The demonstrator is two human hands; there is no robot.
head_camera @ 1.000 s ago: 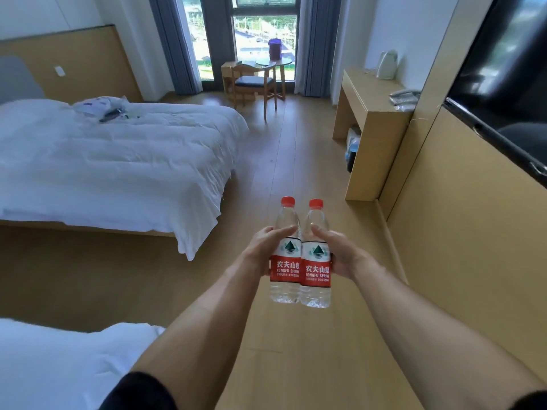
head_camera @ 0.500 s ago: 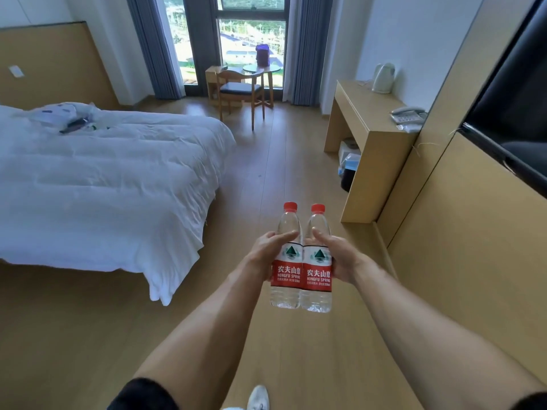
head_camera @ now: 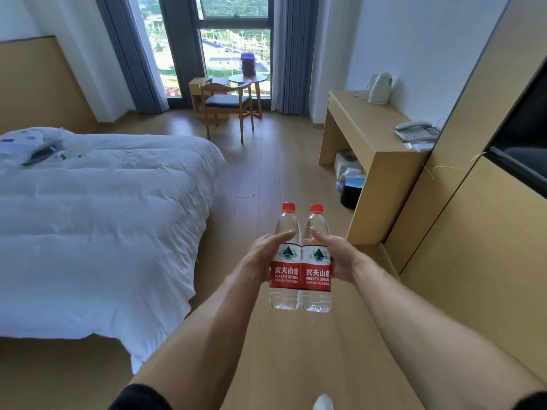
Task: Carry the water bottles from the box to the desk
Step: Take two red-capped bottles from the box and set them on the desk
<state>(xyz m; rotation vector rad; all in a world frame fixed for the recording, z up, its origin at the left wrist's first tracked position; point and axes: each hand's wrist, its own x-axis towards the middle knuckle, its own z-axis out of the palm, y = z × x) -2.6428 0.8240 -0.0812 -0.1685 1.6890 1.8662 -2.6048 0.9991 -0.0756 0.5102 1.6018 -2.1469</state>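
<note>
Two clear water bottles with red caps and red labels are held upright side by side in front of me. My left hand grips the left bottle from its left side. My right hand grips the right bottle from its right side. The two bottles touch each other. The wooden desk stands ahead on the right against the wall, beyond the bottles. No box is in view.
A white kettle and a telephone sit on the desk, with a bin and boxes under it. A white bed fills the left. A chair and small round table stand by the window. Wooden floor runs between bed and desk.
The view has moved forward along the floor between bed and desk; the desk is nearer and larger. Both hands keep the same hold on the two bottles.
</note>
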